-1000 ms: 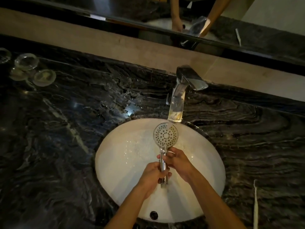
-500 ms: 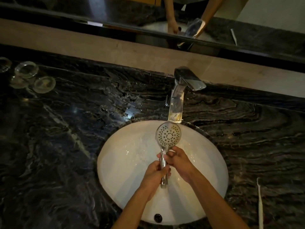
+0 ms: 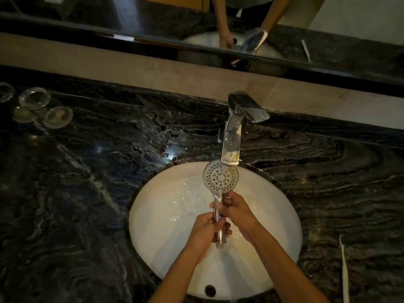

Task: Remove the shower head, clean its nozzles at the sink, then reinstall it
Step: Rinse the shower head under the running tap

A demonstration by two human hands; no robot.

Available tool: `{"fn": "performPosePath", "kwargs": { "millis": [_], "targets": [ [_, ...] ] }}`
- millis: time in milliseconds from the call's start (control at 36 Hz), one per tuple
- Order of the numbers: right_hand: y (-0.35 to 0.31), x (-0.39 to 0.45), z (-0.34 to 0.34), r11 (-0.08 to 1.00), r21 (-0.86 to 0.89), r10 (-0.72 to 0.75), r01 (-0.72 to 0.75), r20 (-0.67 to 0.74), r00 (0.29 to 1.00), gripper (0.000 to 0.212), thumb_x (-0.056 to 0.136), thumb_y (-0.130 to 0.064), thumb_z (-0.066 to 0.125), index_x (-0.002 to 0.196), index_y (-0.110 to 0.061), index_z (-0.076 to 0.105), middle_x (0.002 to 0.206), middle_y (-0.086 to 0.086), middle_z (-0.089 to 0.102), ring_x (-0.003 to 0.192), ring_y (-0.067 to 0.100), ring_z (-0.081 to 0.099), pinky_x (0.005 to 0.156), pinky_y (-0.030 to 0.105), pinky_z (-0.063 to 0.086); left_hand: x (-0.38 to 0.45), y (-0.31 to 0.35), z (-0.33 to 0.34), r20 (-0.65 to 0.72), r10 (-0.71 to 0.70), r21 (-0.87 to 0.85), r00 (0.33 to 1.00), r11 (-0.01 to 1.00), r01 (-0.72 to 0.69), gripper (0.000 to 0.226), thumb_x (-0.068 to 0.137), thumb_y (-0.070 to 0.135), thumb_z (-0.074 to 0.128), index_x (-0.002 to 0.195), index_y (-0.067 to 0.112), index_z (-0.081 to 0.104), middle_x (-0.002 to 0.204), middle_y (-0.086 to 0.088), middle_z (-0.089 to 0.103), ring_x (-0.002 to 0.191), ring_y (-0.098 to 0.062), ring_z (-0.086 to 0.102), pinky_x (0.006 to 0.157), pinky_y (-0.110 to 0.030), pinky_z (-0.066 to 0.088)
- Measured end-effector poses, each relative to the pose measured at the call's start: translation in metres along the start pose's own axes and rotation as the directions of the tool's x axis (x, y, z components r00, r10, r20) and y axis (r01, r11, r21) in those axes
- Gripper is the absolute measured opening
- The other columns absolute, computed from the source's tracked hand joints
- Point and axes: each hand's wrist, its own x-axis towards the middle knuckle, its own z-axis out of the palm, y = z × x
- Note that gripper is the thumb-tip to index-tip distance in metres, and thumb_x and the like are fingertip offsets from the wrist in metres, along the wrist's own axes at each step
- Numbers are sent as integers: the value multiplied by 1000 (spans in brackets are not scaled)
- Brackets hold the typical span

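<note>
- The shower head (image 3: 220, 178) is off its hose and held over the white sink (image 3: 157, 248), nozzle face turned up toward the camera, its far rim just under the tap (image 3: 231, 147) spout.
- Left hand (image 3: 204, 231) is clenched round the lower handle; right hand (image 3: 237, 212) is wrapped round the handle just below the round face. Both grips are closed on the shower head.
- Water glints in the basin and wet patches shine on the dark worktop (image 3: 87, 193) behind it. I cannot tell whether water is flowing onto the face right now.
- Judged stage: rinsing the nozzles; reinstalling is not yet done.
- Risk: the chrome handle is probably wet and slick. A loose hold could let it slide down and knock the porcelain.
- Risk: the face sits very close to the spout. Lifting or tilting it could strike metal on metal.
- Risk: a stream hitting the flat face at this angle would likely spray outward, wetting the worktop further and the glass dishes (image 3: 35, 98) at far left.
- Risk: the toothbrush (image 3: 344, 265) lies on the worktop right of the sink; the right elbow swinging out could sweep it off.
</note>
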Motion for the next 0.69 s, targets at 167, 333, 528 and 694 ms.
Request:
{"fn": "performPosePath", "kwargs": {
  "millis": [167, 333, 528, 694],
  "targets": [
    [-2, -2, -6, 999, 51, 3, -5, 32, 999, 21, 96, 0, 57, 115, -7, 59, 100, 11, 76, 80, 22, 71, 55, 22, 52, -2, 5, -1, 26, -7, 7, 1000, 1000, 7, 17, 97, 13, 60, 103, -1, 68, 83, -12, 74, 81, -30, 74, 81, -42, 58],
    [-1, 0, -6, 999, -36, 16, -14, 64, 998, 22, 94, 3, 57, 112, -9, 60, 98, 8, 77, 88, 17, 73, 71, 25, 56, -4, 5, -3, 90, -66, -6, 994, 998, 67, 10, 97, 9, 59, 101, 2, 65, 86, -14, 74, 85, -32, 74, 80, -40, 60],
    [-7, -3, -9, 1000, -4, 5, -5, 46, 999, 29, 93, 3, 61, 119, -9, 60, 102, 10, 76, 91, 14, 72, 73, 24, 56, -8, 12, 0, 148, -107, -28, 983, 993, 112, 22, 99, 6, 56, 117, -6, 58, 93, -16, 72, 89, -29, 73, 85, -40, 60],
    [-9, -3, -9, 1000, 2, -8, 8, 47, 999, 39, 93, -2, 65, 127, -19, 56, 104, 8, 77, 95, 18, 72, 75, 28, 58, -10, 19, 2, 214, -85, -34, 973, 995, 95, 14, 99, 0, 52, 111, -4, 58, 95, -19, 69, 90, -30, 70, 85, -40, 58]
  ]
}}
